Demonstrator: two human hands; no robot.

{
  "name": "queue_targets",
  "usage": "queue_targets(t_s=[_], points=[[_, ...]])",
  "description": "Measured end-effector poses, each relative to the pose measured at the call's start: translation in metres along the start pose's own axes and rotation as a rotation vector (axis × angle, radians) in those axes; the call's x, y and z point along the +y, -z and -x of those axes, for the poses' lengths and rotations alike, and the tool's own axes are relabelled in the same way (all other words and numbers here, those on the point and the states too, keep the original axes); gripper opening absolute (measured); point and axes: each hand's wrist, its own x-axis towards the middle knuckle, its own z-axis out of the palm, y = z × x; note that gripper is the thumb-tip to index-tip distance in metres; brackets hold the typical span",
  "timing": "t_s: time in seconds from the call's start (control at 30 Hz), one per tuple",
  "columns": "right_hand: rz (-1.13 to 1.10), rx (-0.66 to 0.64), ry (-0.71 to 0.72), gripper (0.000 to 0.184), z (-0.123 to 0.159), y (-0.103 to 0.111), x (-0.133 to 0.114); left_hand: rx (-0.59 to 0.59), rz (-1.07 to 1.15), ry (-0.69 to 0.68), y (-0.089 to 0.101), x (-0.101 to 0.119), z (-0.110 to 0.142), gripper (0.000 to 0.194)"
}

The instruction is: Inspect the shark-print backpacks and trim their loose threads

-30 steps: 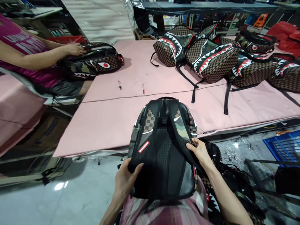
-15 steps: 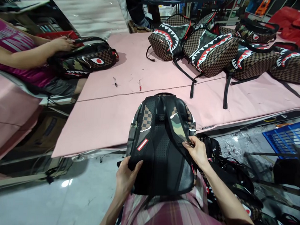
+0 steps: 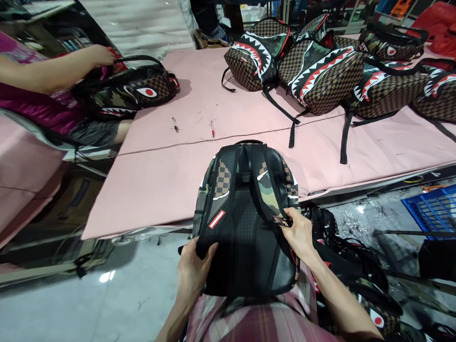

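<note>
A black backpack (image 3: 243, 242) with checkered and camouflage strap panels stands upright on my lap, its back panel and shoulder straps facing me. Its upper part leans at the edge of the pink table. My left hand (image 3: 196, 263) grips the lower left side of the backpack, thumb over the front. In my right hand (image 3: 299, 234) is a small pair of thread snips (image 3: 284, 221), dark, with the tips pointing left against the lower end of the right shoulder strap (image 3: 268, 190). Part of the snips is hidden by my fingers.
The pink table (image 3: 147, 187) stretches ahead. Several shark-mouth backpacks (image 3: 319, 76) stand at the back right. At the left, a co-worker's hand (image 3: 100, 57) is over another backpack (image 3: 140, 94). More bags (image 3: 360, 267) lie low at my right, near a blue crate (image 3: 434, 205).
My right hand has turned slightly, and the snips now show at the strap. My left hand keeps its place. The co-worker's arm has lifted.
</note>
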Motion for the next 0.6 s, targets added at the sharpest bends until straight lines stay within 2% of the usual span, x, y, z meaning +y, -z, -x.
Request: queue_targets(t_s=[0.1,0.13,0.17,0.2,0.23,0.3,0.37,0.43,0.5,0.6], points=[[-0.036,-0.014,-0.013,0.012,-0.001,0.000,0.000,0.244,-0.098,-0.129,0.005,0.026,-0.005,0.052],[-0.050,-0.017,-0.014,0.012,-0.001,-0.001,0.000,0.264,-0.050,-0.181,0.003,0.037,-0.008,0.051],[-0.068,-0.020,-0.017,0.012,-0.002,-0.001,0.000,0.214,0.057,-0.218,-0.001,0.050,-0.013,0.047],[-0.087,-0.021,-0.024,0.013,-0.002,-0.001,-0.001,0.100,0.210,-0.220,-0.008,0.062,-0.018,0.042],[-0.104,-0.021,-0.034,0.015,-0.002,-0.002,-0.002,-0.061,0.395,-0.180,-0.017,0.075,-0.025,0.037],[-0.139,-0.025,-0.056,0.019,-0.002,-0.003,-0.002,-0.352,0.771,0.016,-0.039,0.095,-0.040,0.034],[-0.183,-0.041,-0.073,0.020,-0.003,-0.005,-0.002,-0.539,1.056,0.191,-0.061,0.109,-0.052,0.027],[-0.241,-0.053,-0.090,0.019,-0.003,-0.007,0.001,-0.633,1.235,0.312,-0.077,0.116,-0.060,0.020],[-0.301,-0.052,-0.108,0.020,-0.004,-0.008,0.004,-0.687,1.331,0.384,-0.086,0.116,-0.061,0.018],[-0.385,-0.052,-0.136,0.022,-0.006,-0.011,0.009,-0.739,1.397,0.376,-0.088,0.113,-0.058,0.023]])
